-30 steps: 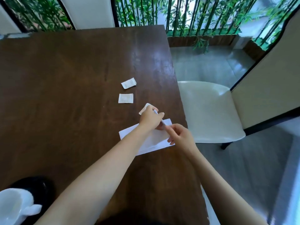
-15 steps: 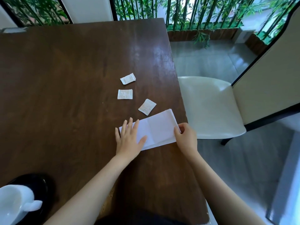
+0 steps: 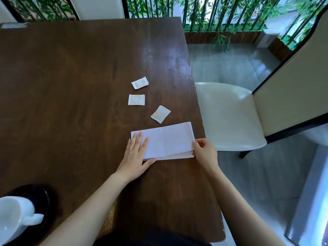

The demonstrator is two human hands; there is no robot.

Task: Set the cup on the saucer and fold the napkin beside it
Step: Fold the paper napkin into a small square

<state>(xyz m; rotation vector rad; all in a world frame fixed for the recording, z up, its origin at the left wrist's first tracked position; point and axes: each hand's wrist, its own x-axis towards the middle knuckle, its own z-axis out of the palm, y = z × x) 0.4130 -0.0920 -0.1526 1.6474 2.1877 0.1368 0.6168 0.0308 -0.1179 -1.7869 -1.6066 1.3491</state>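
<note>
Head view: my left hand [image 3: 135, 155] lies flat, fingers spread, pinning the near-left end of the white folded paper napkin [image 3: 165, 141]. My right hand [image 3: 205, 153] pinches its right end, at the dark wooden table [image 3: 79, 86] edge.

Risk: layers slip if I ease off, skewing the fold. Long axis runs left-right, right end tilted away. White ceramic cup [image 3: 12, 217] sits on the black saucer [image 3: 40, 196], well left of the napkin.

three sachets [image 3: 140, 82] [image 3: 136, 99] [image 3: 160, 114], one napkin [image 3: 166, 141], one cup [image 3: 12, 217], one saucer [image 3: 40, 196]

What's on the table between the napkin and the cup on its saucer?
Nothing rests there: the head view shows bare wood between the napkin and the cup, crossed only by the left forearm above it.
</note>
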